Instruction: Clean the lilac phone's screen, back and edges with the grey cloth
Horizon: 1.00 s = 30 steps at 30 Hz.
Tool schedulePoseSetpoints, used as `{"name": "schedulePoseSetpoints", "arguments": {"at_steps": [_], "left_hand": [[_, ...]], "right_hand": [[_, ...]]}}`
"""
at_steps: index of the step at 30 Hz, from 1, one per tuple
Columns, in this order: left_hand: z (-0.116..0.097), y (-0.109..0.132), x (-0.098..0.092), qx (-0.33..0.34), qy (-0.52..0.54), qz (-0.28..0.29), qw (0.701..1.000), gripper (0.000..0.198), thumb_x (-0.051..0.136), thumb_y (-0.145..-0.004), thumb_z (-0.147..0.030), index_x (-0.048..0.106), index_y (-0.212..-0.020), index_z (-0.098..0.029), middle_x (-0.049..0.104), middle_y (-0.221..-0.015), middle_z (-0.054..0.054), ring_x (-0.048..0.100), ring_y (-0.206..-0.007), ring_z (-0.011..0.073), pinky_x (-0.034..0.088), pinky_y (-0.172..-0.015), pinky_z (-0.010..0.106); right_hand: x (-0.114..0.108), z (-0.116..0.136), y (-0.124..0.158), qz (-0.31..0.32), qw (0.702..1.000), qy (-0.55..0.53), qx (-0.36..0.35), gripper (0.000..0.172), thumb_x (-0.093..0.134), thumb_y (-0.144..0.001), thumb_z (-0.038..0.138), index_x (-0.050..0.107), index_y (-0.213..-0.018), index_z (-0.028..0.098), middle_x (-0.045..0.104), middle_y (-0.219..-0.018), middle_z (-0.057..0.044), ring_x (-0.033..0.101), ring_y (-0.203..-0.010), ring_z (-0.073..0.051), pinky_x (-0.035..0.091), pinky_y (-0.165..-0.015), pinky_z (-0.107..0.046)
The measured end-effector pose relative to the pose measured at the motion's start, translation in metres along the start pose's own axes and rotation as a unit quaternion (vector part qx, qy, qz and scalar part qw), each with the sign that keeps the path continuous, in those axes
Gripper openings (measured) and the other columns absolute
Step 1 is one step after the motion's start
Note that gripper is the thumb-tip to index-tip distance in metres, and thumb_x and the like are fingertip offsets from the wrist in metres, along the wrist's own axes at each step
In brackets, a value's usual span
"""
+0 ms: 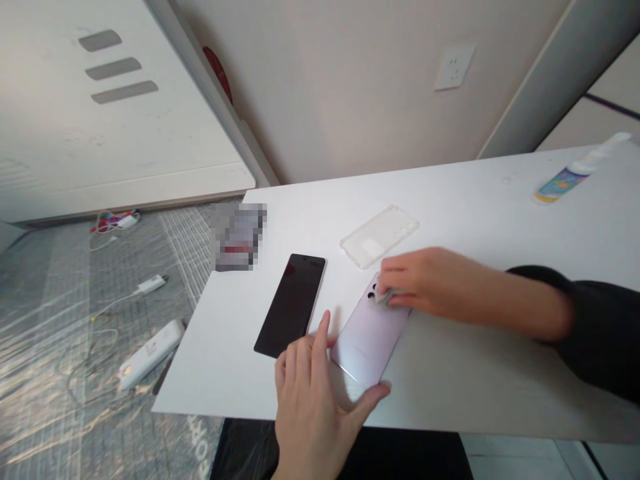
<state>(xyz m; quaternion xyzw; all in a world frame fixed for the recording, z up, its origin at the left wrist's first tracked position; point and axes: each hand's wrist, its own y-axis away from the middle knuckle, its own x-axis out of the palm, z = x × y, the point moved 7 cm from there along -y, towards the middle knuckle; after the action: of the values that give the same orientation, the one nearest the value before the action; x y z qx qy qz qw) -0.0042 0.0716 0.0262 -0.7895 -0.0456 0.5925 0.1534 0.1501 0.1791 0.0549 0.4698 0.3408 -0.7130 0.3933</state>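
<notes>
A pale pink smartphone lies back side up on the white table. My left hand steadies its lower end, thumb at the bottom right corner and fingers along the left side. Over the phone's camera end, my right hand is closed on a small whitish cloth or tissue, pressed near the lenses. A second smartphone with a dark screen lies left of the pink one. Beyond them rests a clear phone case. My right fingertips are partly hidden.
A white pump bottle with a colourful label stands at the table's far right. A blurred-out object lies at the left edge. On the floor are a white power strip and cables. A wall socket is behind.
</notes>
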Motion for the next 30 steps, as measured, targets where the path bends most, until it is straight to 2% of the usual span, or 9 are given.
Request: {"name": "schedulePoseSetpoints", "arguments": {"at_steps": [4, 8, 9, 13, 17, 21, 25, 28, 30], "left_hand": [[0.0, 0.0, 0.0, 0.007, -0.008, -0.001, 1.0, 0.102, 0.06, -0.089, -0.078, 0.03, -0.16, -0.012, 0.064, -0.109, 0.009, 0.058, -0.1, 0.0278, 0.04, -0.095, 0.044], [0.002, 0.001, 0.001, 0.007, -0.008, 0.006, 1.0, 0.102, 0.061, -0.089, -0.077, 0.03, -0.161, -0.012, 0.064, -0.111, 0.01, 0.058, -0.102, 0.0283, 0.04, -0.095, 0.044], [0.002, 0.001, 0.001, 0.009, -0.007, 0.005, 1.0, 0.103, 0.061, -0.088, -0.078, 0.03, -0.161, -0.012, 0.064, -0.11, 0.01, 0.058, -0.101, 0.0283, 0.04, -0.095, 0.044], [0.002, -0.001, 0.0, 0.017, 0.0, -0.001, 1.0, 0.105, 0.063, -0.087, -0.078, 0.028, -0.162, -0.013, 0.064, -0.108, 0.009, 0.059, -0.098, 0.0279, 0.041, -0.093, 0.043], [0.0, -0.002, -0.001, 0.011, -0.001, -0.005, 1.0, 0.099, 0.057, -0.09, -0.078, 0.03, -0.16, -0.013, 0.064, -0.108, 0.009, 0.058, -0.098, 0.028, 0.041, -0.092, 0.043], [-0.002, -0.001, -0.001, 0.008, 0.001, -0.007, 1.0, 0.099, 0.054, -0.091, -0.079, 0.03, -0.16, -0.012, 0.064, -0.107, 0.009, 0.058, -0.098, 0.0277, 0.041, -0.092, 0.043], [0.0, 0.0, 0.0, -0.01, 0.003, -0.003, 1.0, 0.103, 0.058, -0.088, -0.08, 0.029, -0.161, -0.013, 0.064, -0.109, 0.009, 0.058, -0.101, 0.0289, 0.041, -0.094, 0.045], [-0.002, -0.001, 0.0, -0.001, 0.011, 0.001, 1.0, 0.105, 0.062, -0.086, -0.078, 0.028, -0.161, -0.014, 0.064, -0.108, 0.009, 0.058, -0.098, 0.0282, 0.042, -0.092, 0.043], [-0.002, -0.001, 0.0, -0.002, 0.007, 0.0, 1.0, 0.106, 0.066, -0.085, -0.077, 0.028, -0.161, -0.013, 0.063, -0.108, 0.009, 0.057, -0.099, 0.0285, 0.042, -0.093, 0.044]], "right_hand": [[0.01, 0.031, -0.004, -0.01, 0.994, 0.013, -0.111, 0.007, 0.069, -0.098, 0.011, 0.066, -0.094, 0.017, 0.07, -0.096, -0.003, 0.062, -0.085, -0.02, 0.044, -0.071, -0.033], [0.002, 0.004, -0.004, -0.103, 0.988, 0.066, 0.091, 0.007, 0.074, -0.095, 0.016, 0.067, -0.095, 0.015, 0.069, -0.095, -0.006, 0.063, -0.083, -0.023, 0.044, -0.068, -0.034], [0.004, 0.005, -0.002, -0.111, 0.988, 0.043, 0.095, 0.007, 0.074, -0.096, 0.016, 0.067, -0.098, 0.015, 0.069, -0.096, -0.006, 0.063, -0.085, -0.022, 0.046, -0.069, -0.034], [0.018, 0.034, -0.003, -0.037, 0.998, -0.016, -0.053, 0.012, 0.074, -0.094, 0.012, 0.064, -0.092, 0.018, 0.068, -0.092, -0.001, 0.063, -0.081, -0.019, 0.046, -0.068, -0.032], [0.007, 0.008, -0.005, -0.098, 0.987, 0.018, 0.124, 0.01, 0.074, -0.096, 0.019, 0.065, -0.093, 0.017, 0.068, -0.091, -0.003, 0.063, -0.078, -0.02, 0.044, -0.065, -0.032], [0.016, 0.037, -0.01, -0.072, 0.994, 0.009, -0.086, 0.011, 0.062, -0.099, 0.009, 0.063, -0.092, 0.017, 0.067, -0.092, -0.003, 0.06, -0.08, -0.019, 0.044, -0.068, -0.032], [0.009, 0.009, -0.007, -0.138, 0.986, 0.011, 0.087, 0.009, 0.067, -0.101, 0.022, 0.066, -0.094, 0.017, 0.069, -0.095, -0.005, 0.062, -0.084, -0.02, 0.044, -0.07, -0.032], [0.018, 0.034, -0.008, -0.078, 0.992, -0.049, -0.091, 0.017, 0.059, -0.103, 0.016, 0.062, -0.087, 0.018, 0.068, -0.09, -0.002, 0.06, -0.077, -0.016, 0.043, -0.067, -0.03], [0.021, 0.037, -0.009, -0.058, 0.993, -0.016, -0.106, 0.015, 0.06, -0.102, 0.013, 0.064, -0.088, 0.018, 0.069, -0.089, -0.002, 0.061, -0.08, -0.018, 0.042, -0.068, -0.032]]}}
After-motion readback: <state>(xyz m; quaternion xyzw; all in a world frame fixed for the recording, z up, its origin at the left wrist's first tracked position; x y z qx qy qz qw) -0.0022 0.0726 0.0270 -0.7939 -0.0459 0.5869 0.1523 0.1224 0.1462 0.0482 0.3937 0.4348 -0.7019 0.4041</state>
